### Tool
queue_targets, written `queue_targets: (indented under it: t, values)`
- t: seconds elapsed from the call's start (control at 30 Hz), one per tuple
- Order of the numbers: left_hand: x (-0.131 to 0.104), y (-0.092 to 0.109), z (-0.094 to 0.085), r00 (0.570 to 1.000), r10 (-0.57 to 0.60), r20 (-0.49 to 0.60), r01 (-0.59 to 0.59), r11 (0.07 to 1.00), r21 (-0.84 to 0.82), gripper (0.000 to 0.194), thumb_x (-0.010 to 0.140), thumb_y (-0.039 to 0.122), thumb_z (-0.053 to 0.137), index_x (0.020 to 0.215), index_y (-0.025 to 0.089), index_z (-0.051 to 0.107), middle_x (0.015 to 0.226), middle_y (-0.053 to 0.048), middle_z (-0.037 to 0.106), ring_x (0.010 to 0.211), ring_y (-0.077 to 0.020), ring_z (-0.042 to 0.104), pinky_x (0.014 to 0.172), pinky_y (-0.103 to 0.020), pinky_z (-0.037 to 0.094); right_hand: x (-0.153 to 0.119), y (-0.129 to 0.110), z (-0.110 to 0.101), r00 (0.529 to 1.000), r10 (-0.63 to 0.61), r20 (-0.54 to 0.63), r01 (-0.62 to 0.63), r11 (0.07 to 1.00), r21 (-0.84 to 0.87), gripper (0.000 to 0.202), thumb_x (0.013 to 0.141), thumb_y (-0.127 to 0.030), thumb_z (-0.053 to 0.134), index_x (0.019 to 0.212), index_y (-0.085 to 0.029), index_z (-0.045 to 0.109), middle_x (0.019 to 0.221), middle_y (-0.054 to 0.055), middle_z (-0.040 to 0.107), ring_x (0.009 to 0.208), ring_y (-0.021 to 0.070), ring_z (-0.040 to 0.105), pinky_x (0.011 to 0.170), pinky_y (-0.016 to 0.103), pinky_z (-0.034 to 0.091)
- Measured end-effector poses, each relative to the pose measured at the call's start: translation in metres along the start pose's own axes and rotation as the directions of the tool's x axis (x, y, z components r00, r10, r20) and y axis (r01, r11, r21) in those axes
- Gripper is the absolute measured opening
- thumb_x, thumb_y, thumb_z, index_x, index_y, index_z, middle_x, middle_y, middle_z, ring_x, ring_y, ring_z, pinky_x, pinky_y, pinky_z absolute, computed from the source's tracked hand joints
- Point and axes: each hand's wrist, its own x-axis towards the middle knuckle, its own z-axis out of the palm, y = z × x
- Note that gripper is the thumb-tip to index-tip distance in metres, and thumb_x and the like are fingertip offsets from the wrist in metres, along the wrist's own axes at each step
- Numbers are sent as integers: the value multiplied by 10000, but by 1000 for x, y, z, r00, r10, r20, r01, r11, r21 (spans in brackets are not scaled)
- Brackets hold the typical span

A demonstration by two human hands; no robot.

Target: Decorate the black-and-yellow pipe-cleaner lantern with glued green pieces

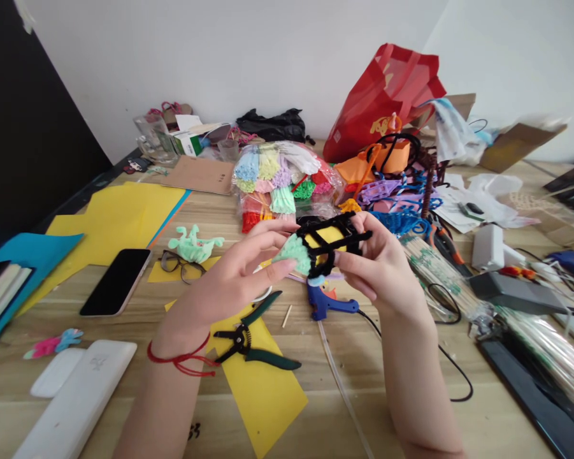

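Between my hands, above the table, is a small lantern-shaped craft (332, 238) with a black fuzzy frame and yellow panels, tilted on its side. A mint-green fuzzy piece (294, 255) sits at its left end. My left hand (248, 271) has its fingers curled around the mint-green end. My right hand (385, 261) pinches the black frame at the other end. Just below lies a blue glue gun (332, 303) with a clear glue stick (339, 376) trailing from it. Pliers-like cutters (248, 344) with dark green handles rest on yellow paper (267, 401) under my left wrist.
A phone (116, 282), glasses (184, 264) and a mint-green fuzzy figure (195, 244) lie to the left. Bundled pipe cleaners (281, 175) and a red bag (382, 102) stand behind. Bundled sticks (434, 274) and a grey device (516, 293) crowd the right side.
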Motion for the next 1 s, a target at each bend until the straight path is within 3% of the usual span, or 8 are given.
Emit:
queue_targets:
  t: [0.1,0.33,0.53,0.87,1.0]
  values:
    - [-2,2,-5,999,16,39,-19,997,75,156,960,380,587,995,242,650,1508,-48,449,1484,-247,337,1234,-402,284,1,0,-1,1000,19,-13,-19,1000,11,580,642,-138,881,821,-254,342,516,-171,542,215,-23,306,233,72,189]
    - [0,-4,-5,998,55,-28,-47,973,225,190,941,413,616,989,232,652,1466,-64,473,1400,-268,432,1164,-426,357,0,0,1,1000,-1,-21,1,1000,-31,616,625,-198,904,819,-260,323,532,-168,506,224,-21,300,242,81,186]
    - [2,-6,-5,998,65,-7,-62,978,197,169,941,398,612,944,232,641,1455,-71,483,1434,-266,400,1198,-438,325,-2,0,0,1000,6,-1,-6,999,-43,601,642,-161,893,824,-262,329,538,-160,514,232,-10,336,231,83,190]
    - [7,-16,6,990,102,-101,-91,990,103,182,848,250,654,736,204,517,1395,-74,533,1377,-287,463,1218,-517,313,-1,3,-1,1000,-7,13,8,998,-55,556,659,-101,838,827,-260,333,588,-157,531,238,-16,366,232,73,231]
    - [7,-10,5,992,76,-105,-71,996,52,201,851,287,673,722,201,544,1395,-71,546,1384,-291,459,1212,-497,330,1,3,-2,1000,20,-11,-20,1000,-16,573,625,-106,865,835,-253,352,598,-156,549,237,-21,347,229,76,243]
